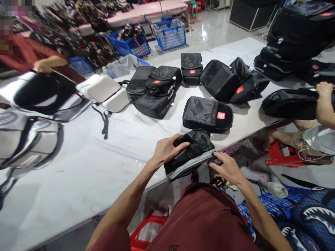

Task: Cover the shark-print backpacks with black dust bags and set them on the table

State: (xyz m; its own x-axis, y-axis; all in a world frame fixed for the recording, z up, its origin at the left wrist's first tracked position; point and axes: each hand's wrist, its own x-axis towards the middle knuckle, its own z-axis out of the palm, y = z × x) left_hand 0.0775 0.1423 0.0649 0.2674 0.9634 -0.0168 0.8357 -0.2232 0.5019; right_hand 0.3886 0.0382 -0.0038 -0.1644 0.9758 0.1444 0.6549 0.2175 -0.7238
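Observation:
A small black bag (196,143) lies tilted at the table's near edge, a grey zipper strip (190,164) running along the side closest to me. My left hand (167,150) grips its left part, thumb across the top and fingers behind the fabric. At the right end of the zipper, my right hand (227,168) is closed with its fingertips on the zipper's end; the pull itself is too small to make out. Just beyond lies another black bag (200,113) with a red label (221,115).
More black bags (157,101) sit farther back on the white table (104,174). Grey backpacks (31,139) lie left, near a co-worker's hand (43,66). Another person's hand (324,92) holds a black bag at right. Below are a red stool (149,223) and blue shark-print bags (316,216).

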